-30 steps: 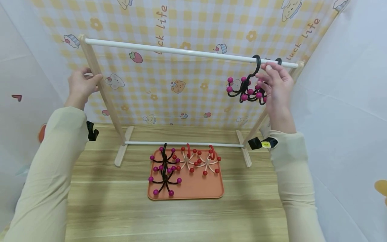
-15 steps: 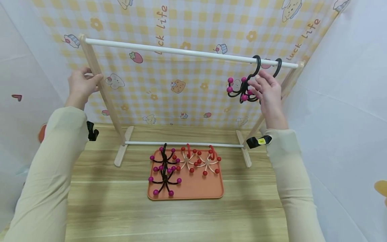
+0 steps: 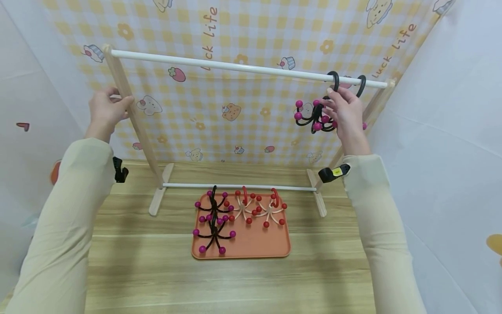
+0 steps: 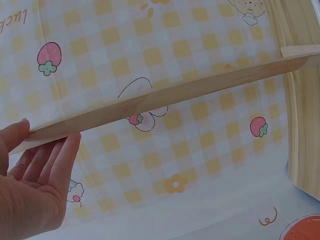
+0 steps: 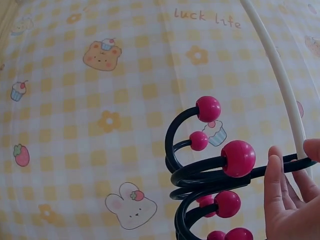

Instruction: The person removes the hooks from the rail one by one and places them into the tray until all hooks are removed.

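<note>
My left hand (image 3: 107, 111) grips the left wooden post (image 3: 139, 128) of a rack, thumb on one side and fingers on the other, as the left wrist view also shows. At the right end of the white top rod (image 3: 235, 66) hangs a black multi-arm hanger (image 3: 317, 113) with pink ball tips. My right hand (image 3: 349, 113) pinches its hook (image 3: 334, 78) just under the rod, with thumb and fingers on either side. Behind that hand hangs a second black hanger (image 3: 361, 86), its body mostly hidden by the hand.
Below the rack, an orange tray (image 3: 259, 250) on the wooden table holds two black hangers (image 3: 214, 231) with pink balls and two white hangers (image 3: 269, 210) with red hooks and balls. A lower white rod (image 3: 184, 186) joins the rack's feet. A checked cloth (image 3: 243, 35) hangs behind.
My right hand has moved left from the second hanger's hook, then slightly up to the hook of the nearer hanger. The left hand has stayed on the post.
</note>
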Demonstrator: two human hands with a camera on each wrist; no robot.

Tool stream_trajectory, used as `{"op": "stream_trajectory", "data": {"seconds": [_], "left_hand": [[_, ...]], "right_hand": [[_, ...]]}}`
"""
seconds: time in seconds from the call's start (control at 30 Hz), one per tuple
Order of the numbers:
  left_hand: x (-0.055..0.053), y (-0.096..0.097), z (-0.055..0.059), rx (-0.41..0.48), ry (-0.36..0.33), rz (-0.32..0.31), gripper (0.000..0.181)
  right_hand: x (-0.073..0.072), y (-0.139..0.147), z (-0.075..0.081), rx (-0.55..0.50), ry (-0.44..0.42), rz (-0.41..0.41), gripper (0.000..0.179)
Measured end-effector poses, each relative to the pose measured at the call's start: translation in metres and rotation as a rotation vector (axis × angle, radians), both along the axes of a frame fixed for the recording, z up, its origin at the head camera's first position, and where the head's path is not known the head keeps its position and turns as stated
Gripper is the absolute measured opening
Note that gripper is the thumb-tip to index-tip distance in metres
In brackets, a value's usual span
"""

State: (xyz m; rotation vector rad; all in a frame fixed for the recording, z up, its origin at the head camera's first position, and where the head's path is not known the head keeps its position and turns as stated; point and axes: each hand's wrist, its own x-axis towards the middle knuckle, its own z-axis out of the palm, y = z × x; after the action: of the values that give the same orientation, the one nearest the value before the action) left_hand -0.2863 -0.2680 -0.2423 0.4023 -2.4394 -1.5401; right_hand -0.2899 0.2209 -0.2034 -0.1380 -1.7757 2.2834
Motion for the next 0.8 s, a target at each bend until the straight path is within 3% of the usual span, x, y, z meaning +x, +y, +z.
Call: {"op": "stream_trajectory", "data": {"seconds": [0.47, 0.8], "left_hand": [[0.001, 0.000, 0.000, 0.030, 0.003, -0.008, 0.053], [-0.001, -0.002, 0.000, 0.052, 0.003, -0.009, 0.052]], "right_hand": [[-0.003, 0.000, 0.005, -0.049, 0.002, -0.023, 0.028], [0.006, -0.004, 0.016, -0.101, 0.125, 0.016, 0.021]]}}
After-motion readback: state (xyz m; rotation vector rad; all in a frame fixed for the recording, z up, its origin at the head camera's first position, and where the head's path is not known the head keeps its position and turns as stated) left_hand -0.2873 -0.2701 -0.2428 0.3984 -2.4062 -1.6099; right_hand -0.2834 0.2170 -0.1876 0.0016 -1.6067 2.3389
